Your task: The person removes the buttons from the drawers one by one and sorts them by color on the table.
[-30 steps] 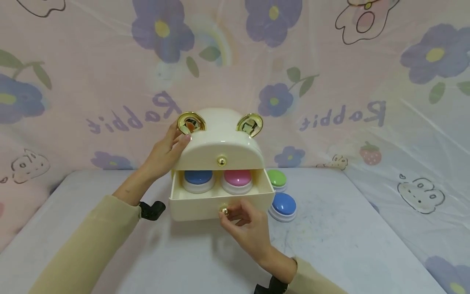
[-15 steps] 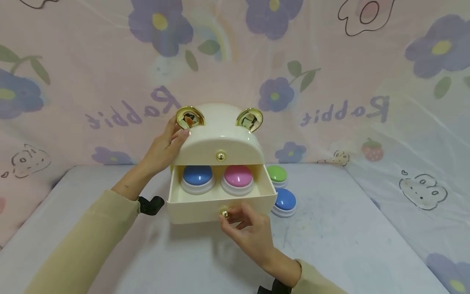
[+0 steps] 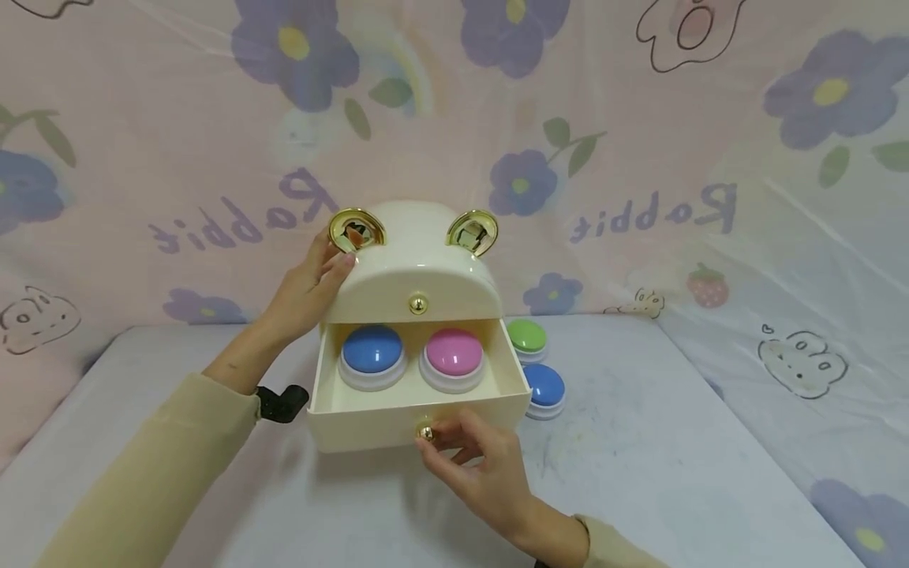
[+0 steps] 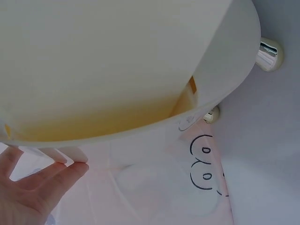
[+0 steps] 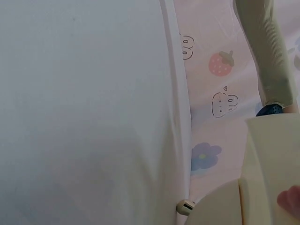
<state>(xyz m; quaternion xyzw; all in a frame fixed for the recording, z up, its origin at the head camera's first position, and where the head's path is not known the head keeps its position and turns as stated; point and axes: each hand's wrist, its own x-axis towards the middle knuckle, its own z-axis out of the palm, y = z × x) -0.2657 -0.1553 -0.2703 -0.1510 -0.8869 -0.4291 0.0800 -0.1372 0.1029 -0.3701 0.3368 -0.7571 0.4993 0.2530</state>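
Note:
A cream drawer box (image 3: pixel 412 268) with a domed top and gold bear-like ears stands tilted back in the head view, its lower drawer (image 3: pixel 369 427) pulled out. Inside the drawer sit a blue push button (image 3: pixel 372 349) and a pink push button (image 3: pixel 454 353) on white round bases. My left hand (image 3: pixel 308 292) holds the box's upper left side beside the ear (image 3: pixel 357 230), thumb in front and fingers partly hidden behind. My right hand (image 3: pixel 483 465) pinches the gold drawer knob (image 3: pixel 425 432). A right fingertip (image 5: pixel 289 200) shows at the drawer front in the right wrist view.
Just right of the drawer, a green push button (image 3: pixel 527 337) and a second blue push button (image 3: pixel 545 386) rest on the white-covered table (image 3: pixel 639 442). A patterned pink cloth (image 3: pixel 604 95) hangs behind. Gold feet (image 4: pixel 269 55) show beneath the box in the left wrist view.
The drawer has come further out toward me with my right hand on its knob, showing more of both buttons inside. My left hand keeps its hold on the box.

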